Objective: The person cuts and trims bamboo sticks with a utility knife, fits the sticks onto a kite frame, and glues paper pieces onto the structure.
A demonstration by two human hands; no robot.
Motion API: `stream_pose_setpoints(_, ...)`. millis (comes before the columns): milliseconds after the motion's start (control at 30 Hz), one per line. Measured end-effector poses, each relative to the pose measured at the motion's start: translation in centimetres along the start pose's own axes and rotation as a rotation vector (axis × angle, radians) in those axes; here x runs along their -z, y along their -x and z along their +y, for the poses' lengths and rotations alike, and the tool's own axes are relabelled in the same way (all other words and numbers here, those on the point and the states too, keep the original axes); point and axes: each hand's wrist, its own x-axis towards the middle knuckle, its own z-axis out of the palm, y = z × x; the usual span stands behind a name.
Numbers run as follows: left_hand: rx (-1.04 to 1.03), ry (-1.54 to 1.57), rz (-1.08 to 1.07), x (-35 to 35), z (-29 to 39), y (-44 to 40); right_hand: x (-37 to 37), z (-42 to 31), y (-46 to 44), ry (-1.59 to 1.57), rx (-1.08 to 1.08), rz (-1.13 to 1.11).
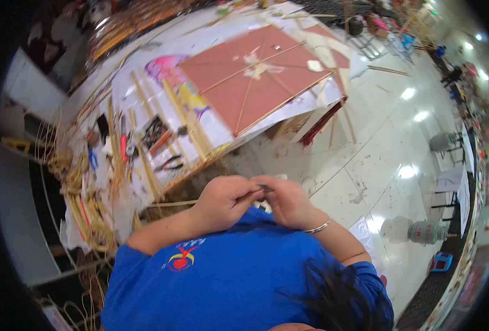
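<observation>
My left hand point(222, 203) and my right hand point(290, 203) meet in front of my chest, fingers pinched together. Between their fingertips is a small dark thing point(265, 188), too small to name. A thin light strip point(173, 204) runs from the left toward my left hand. Beyond my hands, on the white-covered table point(242, 144), lies a reddish-brown sheet point(222, 69) with thin sticks crossing it and pale patches at its middle.
Bamboo strips point(186, 118), black-handled pliers point(170, 163), a red-handled tool point(123, 148) and a tray of small parts point(155, 132) lie on the table's left part. Coiled strips point(62, 163) hang at far left. Large bottles point(428, 232) stand on the tiled floor at right.
</observation>
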Motion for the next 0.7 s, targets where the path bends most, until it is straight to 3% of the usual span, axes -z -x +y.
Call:
stream_pose_setpoints(67,0.058,0.101,0.016,-0.1,-1.9,0.2,-0.2,0.1,-1.3,0.021,-0.016,-0.039)
stream_pose_setpoints(200,0.093,0.021,-0.047,-0.1,1.0,-1.1,1.7,-1.0,0.1,0.041,0.119,0.119)
stream_pose_setpoints(267,0.025,-0.025,-0.024,0.4,1.7,-0.8,1.7,-1.3,0.6,0.064,0.134,0.122)
stream_pose_setpoints(400,-0.045,-0.064,-0.004,0.4,0.5,-1.0,2.0,-1.5,-0.3,0.085,0.068,0.084)
stream_pose_setpoints(533,0.009,0.077,0.035,0.1,1.1,-0.6,1.3,-0.8,-0.4,0.058,0.125,0.072)
stream_pose_setpoints(700,-0.031,0.014,0.045,0.5,1.3,0.1,0.8,-1.1,-0.5,0.085,0.160,0.028)
